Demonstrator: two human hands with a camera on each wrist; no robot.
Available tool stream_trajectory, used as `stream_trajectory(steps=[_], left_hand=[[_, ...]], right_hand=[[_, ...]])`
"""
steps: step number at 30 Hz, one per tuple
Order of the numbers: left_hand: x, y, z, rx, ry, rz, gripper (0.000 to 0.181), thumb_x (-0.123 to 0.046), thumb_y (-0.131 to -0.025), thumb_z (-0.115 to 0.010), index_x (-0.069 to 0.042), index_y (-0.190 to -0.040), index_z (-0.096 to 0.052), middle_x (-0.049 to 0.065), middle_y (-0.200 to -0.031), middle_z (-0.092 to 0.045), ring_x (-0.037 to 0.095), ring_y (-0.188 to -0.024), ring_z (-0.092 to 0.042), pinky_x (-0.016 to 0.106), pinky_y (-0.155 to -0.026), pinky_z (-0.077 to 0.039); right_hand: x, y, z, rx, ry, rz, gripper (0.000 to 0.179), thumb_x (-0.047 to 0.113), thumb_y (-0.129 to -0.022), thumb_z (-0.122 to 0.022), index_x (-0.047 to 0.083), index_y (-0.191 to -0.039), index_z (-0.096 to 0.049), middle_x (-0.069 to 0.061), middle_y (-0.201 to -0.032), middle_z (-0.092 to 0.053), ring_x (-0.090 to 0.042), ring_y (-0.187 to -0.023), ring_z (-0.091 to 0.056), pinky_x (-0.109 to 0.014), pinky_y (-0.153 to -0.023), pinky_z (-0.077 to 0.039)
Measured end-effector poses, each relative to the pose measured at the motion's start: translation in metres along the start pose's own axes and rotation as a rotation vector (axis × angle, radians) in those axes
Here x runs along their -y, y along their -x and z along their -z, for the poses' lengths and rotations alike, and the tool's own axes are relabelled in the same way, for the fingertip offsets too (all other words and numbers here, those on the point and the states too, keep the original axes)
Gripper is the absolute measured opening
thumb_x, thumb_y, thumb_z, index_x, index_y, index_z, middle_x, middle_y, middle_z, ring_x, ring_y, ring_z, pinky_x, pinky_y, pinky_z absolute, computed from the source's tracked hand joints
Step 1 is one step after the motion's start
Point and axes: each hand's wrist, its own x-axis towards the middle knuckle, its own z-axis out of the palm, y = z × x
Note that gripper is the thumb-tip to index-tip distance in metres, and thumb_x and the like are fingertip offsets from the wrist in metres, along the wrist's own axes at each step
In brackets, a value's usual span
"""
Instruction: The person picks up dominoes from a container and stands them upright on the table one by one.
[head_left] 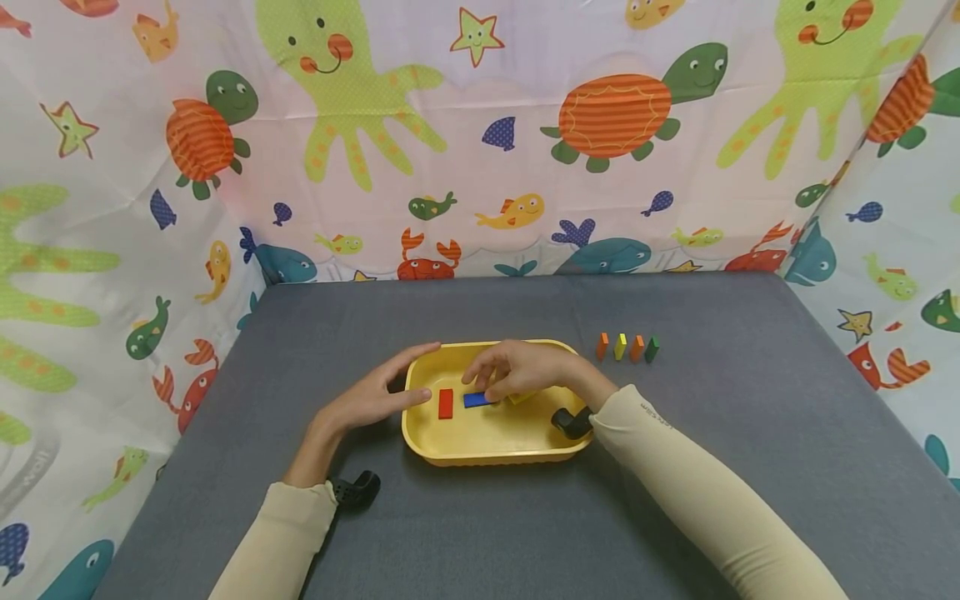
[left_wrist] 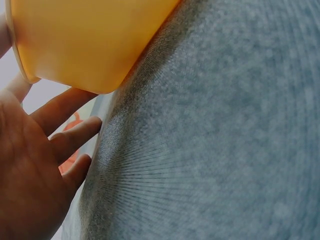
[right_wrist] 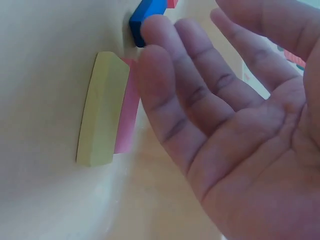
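Note:
A yellow plastic tub (head_left: 495,442) holds a few small blocks. My left hand (head_left: 371,398) rests at its left end, the thumb reaching over the rim and the spread fingers against the outer wall. In the left wrist view, that hand (left_wrist: 35,150) has its fingers extended beside the tub (left_wrist: 90,45). Inside lie a red block (head_left: 446,404) and a blue block (head_left: 476,400). Over the blue one hovers my right hand (head_left: 528,367), fingers loosely bent with nothing between them. Below its palm side, the right wrist view shows a yellow block (right_wrist: 102,110) beside a pink block (right_wrist: 129,112).
Behind the tub to the right, an orange block (head_left: 602,347), a yellow block (head_left: 620,347), a second orange block (head_left: 637,348) and a green block (head_left: 652,349) stand upright in a row. A grey cloth (head_left: 480,533) covers the table, and a sea-animal curtain (head_left: 480,167) surrounds it.

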Motion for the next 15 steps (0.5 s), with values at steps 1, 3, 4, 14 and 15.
stream_trajectory(steps=[1, 3, 4, 14, 15], left_hand=[[0.0000, 0.0000, 0.0000, 0.000, 0.000, 0.001, 0.069, -0.037, -0.094, -0.069, -0.046, -0.154, -0.036, -0.008, -0.163, -0.034, 0.030, -0.152, -0.031, 0.071, -0.118, -0.026], [-0.0002, 0.0000, 0.0000, -0.001, 0.001, 0.003, 0.069, -0.037, -0.094, -0.069, -0.046, -0.154, -0.036, -0.008, -0.163, -0.034, 0.029, -0.152, -0.031, 0.071, -0.118, -0.026], [-0.0003, -0.0001, 0.0000, -0.003, 0.001, 0.004, 0.069, -0.037, -0.094, -0.069, -0.046, -0.154, -0.036, -0.008, -0.163, -0.034, 0.029, -0.152, -0.031, 0.071, -0.118, -0.026], [0.0007, -0.0010, 0.0003, -0.002, 0.005, -0.010, 0.067, -0.034, -0.094, -0.069, -0.050, -0.151, -0.036, -0.008, -0.162, -0.035, 0.029, -0.149, -0.035, 0.069, -0.119, -0.027], [0.0010, -0.0008, 0.0002, -0.002, 0.005, -0.010, 0.067, -0.035, -0.094, -0.069, -0.049, -0.152, -0.036, -0.008, -0.162, -0.035, 0.029, -0.149, -0.035, 0.068, -0.119, -0.027]], right_hand=[[0.0004, -0.0001, -0.0003, -0.006, 0.003, 0.005, 0.037, 0.005, -0.096, -0.067, 0.003, -0.132, -0.064, -0.020, -0.121, -0.069, -0.017, -0.092, -0.068, -0.040, -0.082, -0.059], [0.0006, -0.0009, -0.0009, -0.024, 0.018, 0.010, 0.036, 0.004, -0.094, -0.069, 0.002, -0.130, -0.065, -0.020, -0.118, -0.071, -0.016, -0.090, -0.068, -0.038, -0.079, -0.060], [0.0007, -0.0015, -0.0013, -0.036, 0.040, 0.015, 0.035, 0.004, -0.094, -0.070, 0.002, -0.128, -0.066, -0.019, -0.116, -0.072, -0.016, -0.089, -0.068, -0.036, -0.077, -0.060], [0.0000, -0.0065, -0.0091, -0.091, 0.208, 0.036, 0.031, 0.007, -0.086, -0.080, 0.008, -0.117, -0.073, -0.012, -0.110, -0.073, -0.023, -0.102, -0.067, -0.032, -0.094, -0.055], [-0.0005, -0.0073, -0.0095, -0.094, 0.207, 0.037, 0.032, 0.006, -0.086, -0.080, 0.007, -0.116, -0.073, -0.012, -0.110, -0.073, -0.024, -0.102, -0.067, -0.032, -0.094, -0.056]])
